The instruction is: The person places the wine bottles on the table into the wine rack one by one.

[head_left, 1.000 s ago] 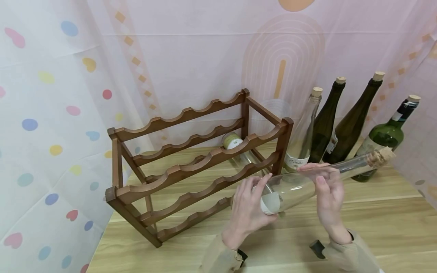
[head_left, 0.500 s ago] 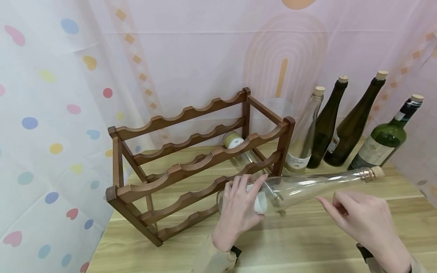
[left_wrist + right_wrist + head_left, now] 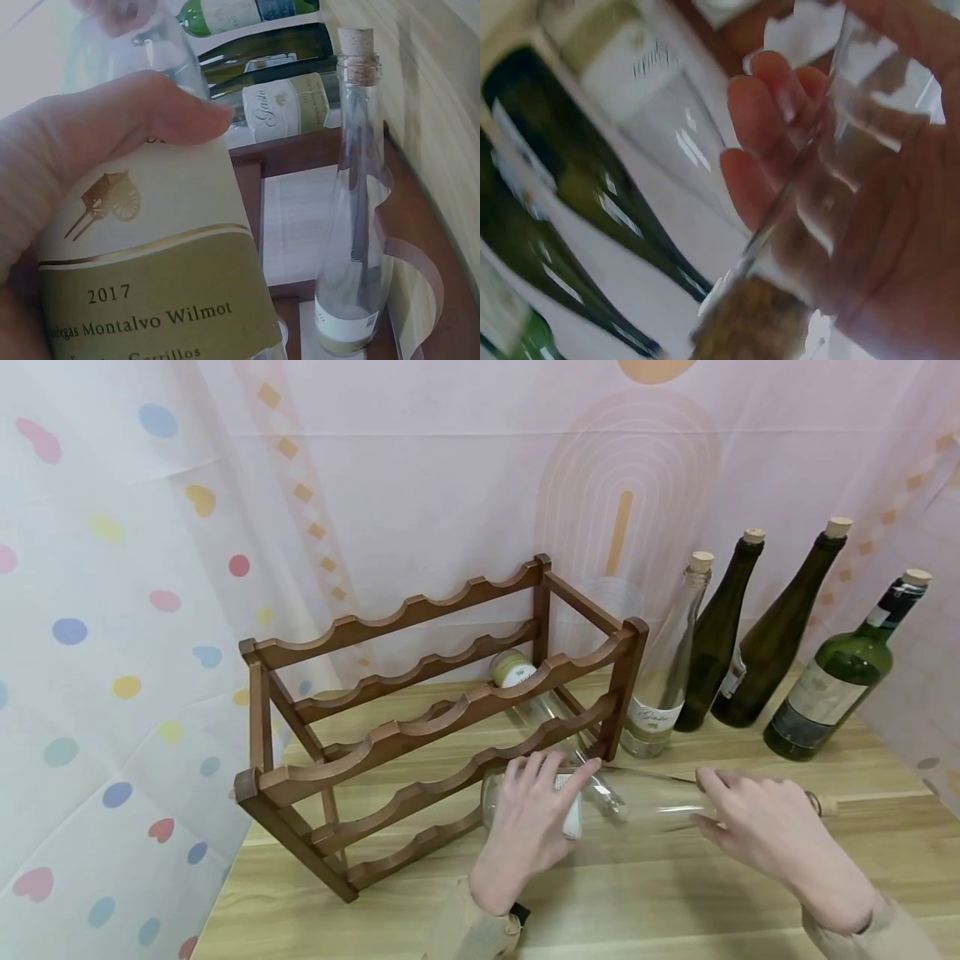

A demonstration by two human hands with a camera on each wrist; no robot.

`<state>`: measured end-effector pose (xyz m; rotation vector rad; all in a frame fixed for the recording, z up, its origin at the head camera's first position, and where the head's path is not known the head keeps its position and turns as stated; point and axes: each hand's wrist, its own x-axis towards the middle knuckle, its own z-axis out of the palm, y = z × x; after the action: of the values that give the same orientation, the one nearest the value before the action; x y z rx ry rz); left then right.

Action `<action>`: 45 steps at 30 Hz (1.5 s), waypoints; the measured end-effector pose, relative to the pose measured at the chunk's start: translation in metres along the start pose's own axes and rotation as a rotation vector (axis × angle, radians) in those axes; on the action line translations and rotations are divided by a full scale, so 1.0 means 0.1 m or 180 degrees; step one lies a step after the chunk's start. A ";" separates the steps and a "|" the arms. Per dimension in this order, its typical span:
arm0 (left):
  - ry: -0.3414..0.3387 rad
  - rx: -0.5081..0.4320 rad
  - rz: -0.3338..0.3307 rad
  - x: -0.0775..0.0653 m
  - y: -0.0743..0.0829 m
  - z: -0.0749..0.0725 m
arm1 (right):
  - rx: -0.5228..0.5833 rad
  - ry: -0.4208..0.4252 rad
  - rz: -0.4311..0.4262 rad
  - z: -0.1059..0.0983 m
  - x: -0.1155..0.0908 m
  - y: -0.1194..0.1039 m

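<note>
A clear glass bottle [image 3: 660, 812] with a cork lies nearly level in front of the wooden wine rack [image 3: 480, 700]. My left hand [image 3: 527, 817] grips its body near the base, the thumb over the white and olive label [image 3: 172, 202]. Around the neck curl the fingers of my right hand [image 3: 783, 835], just below the cork [image 3: 750, 322]. Another clear corked bottle [image 3: 352, 225] rests low in the rack's right end, and its neck pokes out under the held bottle in the head view.
Right of the rack stand a clear bottle [image 3: 652, 720], two dark green bottles [image 3: 708, 664] and a lighter green bottle [image 3: 851, 660], all corked. A patterned curtain [image 3: 420, 485] hangs behind the wooden tabletop [image 3: 615, 893].
The held bottle has come down and swung from a slant to nearly level. My right hand left the bottle, moved right, then took hold of its neck. The left hand kept its grip.
</note>
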<state>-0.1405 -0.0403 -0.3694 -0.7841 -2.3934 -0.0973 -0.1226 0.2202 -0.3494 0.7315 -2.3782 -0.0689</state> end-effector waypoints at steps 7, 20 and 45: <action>-0.0305 -0.0169 0.0140 0.00 -0.01 0.03 | 0.0103 -0.0349 0.0256 0.05 -0.14 -0.04; 0.0278 -0.0513 -0.0463 -0.04 -0.45 0.00 | 0.0069 -0.0556 0.0559 0.07 -0.37 -0.01; 0.0167 -0.0745 -0.0915 -0.11 -0.62 0.08 | 0.1193 -0.1285 0.1491 0.29 -0.34 -0.43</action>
<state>-0.1721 -0.0955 -0.3752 -0.5256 -2.4575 -0.5154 -0.0968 0.1977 -0.4016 0.3194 -2.9333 0.4796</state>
